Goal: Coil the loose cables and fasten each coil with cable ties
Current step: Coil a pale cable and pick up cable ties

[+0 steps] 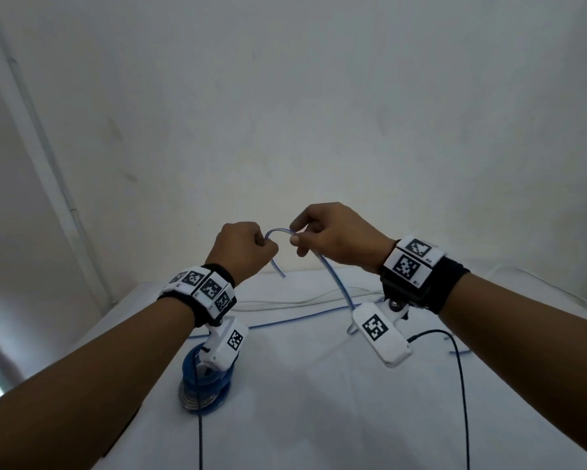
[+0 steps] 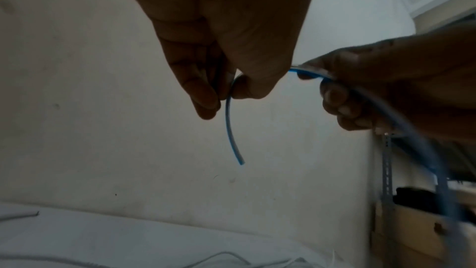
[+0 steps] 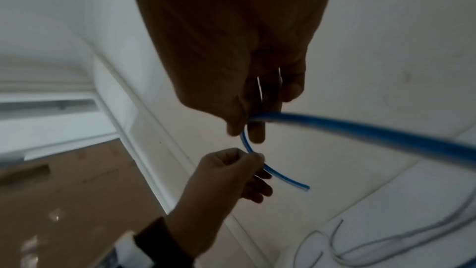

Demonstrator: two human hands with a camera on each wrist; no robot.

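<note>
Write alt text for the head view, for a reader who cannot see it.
Two raised hands hold one blue cable in front of a white wall: the left hand pinches it near its free end, the right hand pinches it further along. The cable's length trails down onto a white table, where white cables lie.

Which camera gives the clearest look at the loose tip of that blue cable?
The left wrist view: the cable's free end hangs sharp against the pale wall below the left hand. The right wrist view shows it too, slightly blurred; the head view shows it small.
</note>
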